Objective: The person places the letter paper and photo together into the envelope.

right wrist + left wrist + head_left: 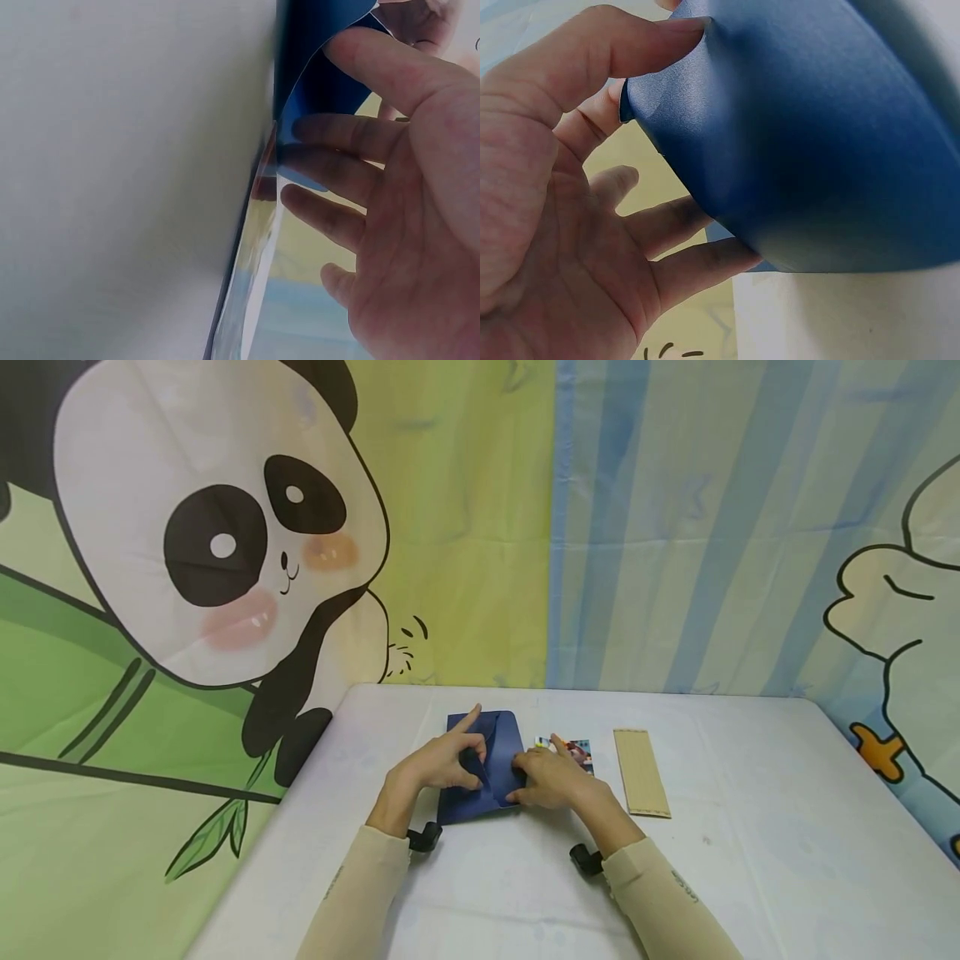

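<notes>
A dark blue paper envelope (504,739) lies on the table, its paper bulging upward in the left wrist view. My left hand (446,762) pinches a lifted edge of that paper between thumb (649,45) and forefinger, the other fingers spread out below. On the envelope's right side rests my right hand (553,777), its fairly straight fingers (337,139) touching the blue paper and its thumb at the raised edge. Just beyond the right hand lies a colourful printed card (579,752), partly covered by that hand.
A tan cardboard strip (642,773) lies right of the card. White cloth covers the table (757,827). Behind it hangs a printed curtain (465,527) with a panda. Black camera mounts (426,837) sit at both wrists.
</notes>
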Tool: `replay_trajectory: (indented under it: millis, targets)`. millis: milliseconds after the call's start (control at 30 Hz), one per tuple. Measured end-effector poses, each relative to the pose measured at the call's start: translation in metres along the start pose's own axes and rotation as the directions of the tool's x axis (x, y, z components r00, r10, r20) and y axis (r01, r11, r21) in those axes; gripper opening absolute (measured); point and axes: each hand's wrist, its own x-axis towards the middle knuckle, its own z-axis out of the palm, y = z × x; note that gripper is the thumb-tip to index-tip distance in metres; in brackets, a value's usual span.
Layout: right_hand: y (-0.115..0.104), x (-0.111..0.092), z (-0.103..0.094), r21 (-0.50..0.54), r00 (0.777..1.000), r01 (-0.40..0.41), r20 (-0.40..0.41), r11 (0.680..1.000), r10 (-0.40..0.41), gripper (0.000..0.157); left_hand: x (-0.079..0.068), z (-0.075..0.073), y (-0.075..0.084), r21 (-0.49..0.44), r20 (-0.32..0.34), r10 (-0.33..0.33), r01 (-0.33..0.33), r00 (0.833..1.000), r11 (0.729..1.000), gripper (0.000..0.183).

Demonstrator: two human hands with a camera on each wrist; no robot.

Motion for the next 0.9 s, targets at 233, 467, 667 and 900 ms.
replay_trajectory:
  millis: [233,467,667,900]
  targets:
    - [0.006,-0.007,-0.004,0.071,0.999,-0.032,-0.009,0.997,0.033,0.074,0.001,0.001,0.0,0.01,0.006,-0.016,0.016,1.0,1.0,0.032]
    - [0.021,-0.015,-0.009,0.138,0.996,-0.069,-0.041,0.988,0.075,0.083,0.002,0.002,0.001,0.019,0.011,-0.035,0.035,0.999,0.999,0.032]
    - [0.035,-0.019,-0.013,0.173,0.993,-0.098,-0.054,0.98,0.109,0.08,0.001,0.002,-0.001,-0.008,0.004,-0.027,0.027,1.0,1.0,0.032]
    - [0.047,-0.027,-0.014,0.196,0.988,-0.149,-0.019,0.969,0.155,0.081,0.002,0.002,-0.001,-0.029,0.006,-0.009,0.009,1.0,1.0,0.032]
